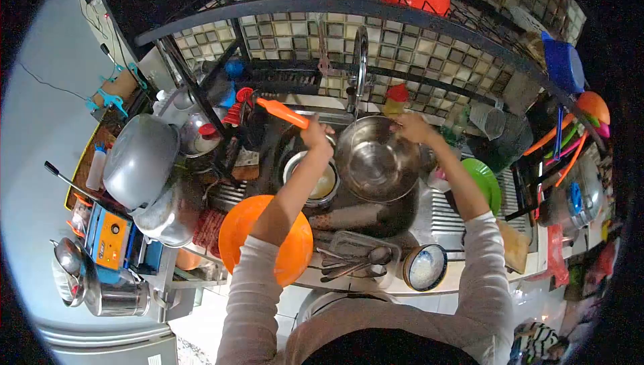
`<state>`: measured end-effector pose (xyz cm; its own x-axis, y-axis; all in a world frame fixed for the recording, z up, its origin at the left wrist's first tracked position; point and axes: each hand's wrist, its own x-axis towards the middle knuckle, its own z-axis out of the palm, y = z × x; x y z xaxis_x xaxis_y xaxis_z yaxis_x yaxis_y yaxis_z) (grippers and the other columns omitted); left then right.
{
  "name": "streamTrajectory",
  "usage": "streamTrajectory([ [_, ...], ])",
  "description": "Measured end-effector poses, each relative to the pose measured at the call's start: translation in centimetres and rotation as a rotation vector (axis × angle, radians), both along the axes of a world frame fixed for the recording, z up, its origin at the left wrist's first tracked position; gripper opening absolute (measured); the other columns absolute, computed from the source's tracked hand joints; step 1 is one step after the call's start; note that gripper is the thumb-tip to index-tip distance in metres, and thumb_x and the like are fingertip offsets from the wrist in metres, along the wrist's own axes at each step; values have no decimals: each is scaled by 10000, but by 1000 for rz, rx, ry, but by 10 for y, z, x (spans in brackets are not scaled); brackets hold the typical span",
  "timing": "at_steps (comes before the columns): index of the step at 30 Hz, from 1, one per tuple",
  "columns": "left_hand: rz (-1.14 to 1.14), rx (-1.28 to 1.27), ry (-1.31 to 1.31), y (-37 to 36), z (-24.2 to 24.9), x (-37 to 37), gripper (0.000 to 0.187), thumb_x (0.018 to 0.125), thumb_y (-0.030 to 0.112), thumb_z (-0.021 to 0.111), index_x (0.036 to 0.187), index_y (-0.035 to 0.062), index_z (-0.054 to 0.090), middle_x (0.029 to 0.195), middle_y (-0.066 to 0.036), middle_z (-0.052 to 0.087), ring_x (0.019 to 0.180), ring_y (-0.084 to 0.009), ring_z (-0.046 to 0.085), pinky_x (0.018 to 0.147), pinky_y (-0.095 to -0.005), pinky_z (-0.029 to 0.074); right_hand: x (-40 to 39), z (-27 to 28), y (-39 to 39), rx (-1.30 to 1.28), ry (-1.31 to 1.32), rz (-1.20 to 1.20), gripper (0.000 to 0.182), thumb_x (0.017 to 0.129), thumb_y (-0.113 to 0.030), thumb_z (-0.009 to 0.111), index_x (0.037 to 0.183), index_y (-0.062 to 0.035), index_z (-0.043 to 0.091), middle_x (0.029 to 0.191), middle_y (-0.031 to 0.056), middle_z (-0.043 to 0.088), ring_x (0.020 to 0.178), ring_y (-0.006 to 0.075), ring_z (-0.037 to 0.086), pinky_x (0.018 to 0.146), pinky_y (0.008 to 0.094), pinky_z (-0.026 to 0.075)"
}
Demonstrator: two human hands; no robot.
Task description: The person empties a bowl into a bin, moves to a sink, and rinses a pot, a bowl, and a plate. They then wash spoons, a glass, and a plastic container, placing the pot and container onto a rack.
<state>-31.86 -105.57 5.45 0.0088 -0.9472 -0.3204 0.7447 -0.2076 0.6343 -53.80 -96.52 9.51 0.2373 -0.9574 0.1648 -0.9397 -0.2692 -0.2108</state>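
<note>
Pale sleeves [251, 298] span my foreground. Hands are apart: the left hand [317, 136] is closed around an orange implement [285, 113]; the right hand [414, 128] meets the steel bowl [377, 164] rim, grip unclear to me. Bowl sits in the sink [408, 212].

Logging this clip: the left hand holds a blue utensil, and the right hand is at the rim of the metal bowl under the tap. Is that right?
Not quite: the utensil in the left hand is orange, not blue, as the head view shows. The right hand is at the rim of the metal bowl under the tap.
</note>
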Motion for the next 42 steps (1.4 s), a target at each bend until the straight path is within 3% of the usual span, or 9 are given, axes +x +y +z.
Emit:
streamTrajectory([
  [3, -110, 154, 48, 18, 6, -26, 290, 750, 222, 539, 623, 66, 329, 442, -13, 315, 360, -157, 334, 359, -296, 337, 4, 48, 34, 149, 35, -36, 384, 734, -244, 492, 1062, -49, 442, 922, 209, 507, 846, 327, 489, 740, 389, 376],
  [9, -385, 213, 285, 22, -20, -71, 387, 759, 303, 517, 517, 117, 279, 429, 5, 256, 352, -148, 281, 357, -284, 297, -41, 28, 69, -7, 218, -175, 428, 748, -198, 466, 1136, -48, 364, 944, 214, 503, 850, 350, 482, 766, 381, 376],
  [13, -418, 170, 314, 29, -11, -74, 327, 760, 236, 504, 539, 119, 294, 458, 12, 267, 367, -127, 271, 372, -268, 280, -49, 32, 78, 162, 52, -205, 388, 765, -202, 448, 1106, -25, 393, 972, 209, 489, 875, 318, 474, 775, 376, 358],
  [19, -414, 156, 252, 39, 1, -47, 176, 739, 149, 525, 685, 56, 385, 640, -52, 390, 548, -182, 429, 615, -342, 460, -32, 33, 71, 173, 9, -270, 361, 763, -247, 466, 1056, -38, 448, 929, 194, 506, 870, 289, 484, 744, 373, 366],
  [24, -98, 197, 154, 44, 21, -11, 228, 728, 127, 529, 589, 66, 357, 517, -20, 336, 440, -131, 356, 466, -276, 406, -43, -40, 15, -147, 40, -183, 369, 764, -341, 450, 1053, -110, 460, 881, 136, 543, 837, 297, 503, 728, 404, 364],
  [32, 202, -90, -10, 28, 51, 40, 309, 730, 248, 570, 592, 117, 326, 508, 31, 292, 427, -86, 269, 423, -240, 260, 74, -12, -11, -127, -39, -352, 295, 725, -303, 504, 918, -81, 512, 701, 164, 543, 695, 310, 537, 598, 393, 422],
  [35, 240, -66, -55, 28, 61, 49, 303, 730, 246, 570, 600, 112, 331, 509, 32, 287, 429, -86, 268, 425, -236, 251, 107, -8, -23, -606, -28, -160, 254, 666, -244, 549, 861, -81, 545, 625, 162, 535, 628, 313, 542, 532, 391, 436],
  [39, 262, -38, -99, 13, 48, 58, 314, 723, 249, 579, 605, 112, 323, 505, 39, 267, 449, -82, 273, 428, -244, 250, 112, 15, -44, -194, -260, -293, 209, 631, -207, 559, 804, -91, 573, 716, 129, 553, 670, 301, 554, 591, 384, 452],
  [42, 288, -109, -55, 16, 48, 65, 307, 728, 246, 574, 601, 115, 327, 497, 42, 255, 447, -82, 271, 426, -244, 248, 124, 27, -43, -180, 8, -223, 234, 617, -204, 570, 815, -79, 583, 732, 126, 566, 693, 287, 558, 614, 363, 455],
])
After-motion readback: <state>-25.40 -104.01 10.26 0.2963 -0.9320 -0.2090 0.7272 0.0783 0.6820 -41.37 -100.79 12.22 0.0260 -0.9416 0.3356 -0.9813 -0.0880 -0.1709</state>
